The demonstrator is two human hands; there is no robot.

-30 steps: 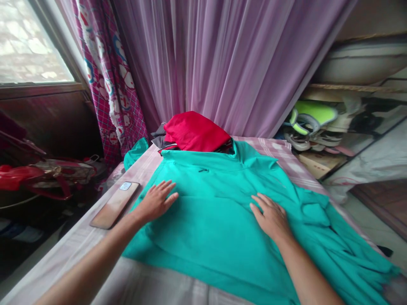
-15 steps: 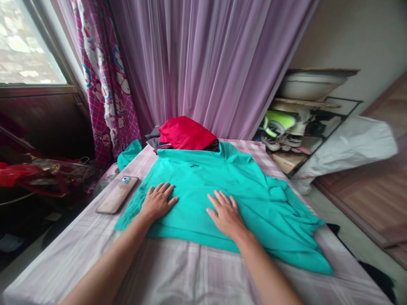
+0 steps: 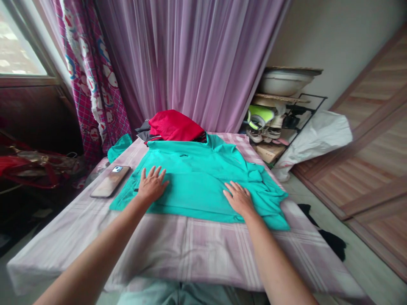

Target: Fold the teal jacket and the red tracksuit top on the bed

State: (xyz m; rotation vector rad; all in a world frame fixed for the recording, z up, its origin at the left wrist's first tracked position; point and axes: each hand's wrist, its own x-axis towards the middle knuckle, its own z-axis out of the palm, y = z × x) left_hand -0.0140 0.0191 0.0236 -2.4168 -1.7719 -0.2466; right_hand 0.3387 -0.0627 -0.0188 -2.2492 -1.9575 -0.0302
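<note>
A teal shirt (image 3: 190, 186) lies spread over the table, fairly flat at the left and middle, bunched in wrinkles at its right side. My left hand (image 3: 151, 184) rests on the left part of the shirt, fingers spread and pointing away from me. Farther right, my right hand (image 3: 239, 198) lies on the cloth beside the wrinkled part, its fingers stretched out. Neither hand grips the fabric. A small dark mark shows on the shirt near its far edge.
A phone (image 3: 110, 182) lies left of the shirt on the plaid tablecloth (image 3: 203, 250). Red and grey clothes (image 3: 174, 126) are heaped at the far edge. Beyond the table's right side stand a shoe rack (image 3: 270, 123) and a white sack (image 3: 321, 135).
My right hand has moved rightward over the shirt, toward its wrinkled side. My left hand stays on the left part. The view has shifted, showing more of the table's near edge.
</note>
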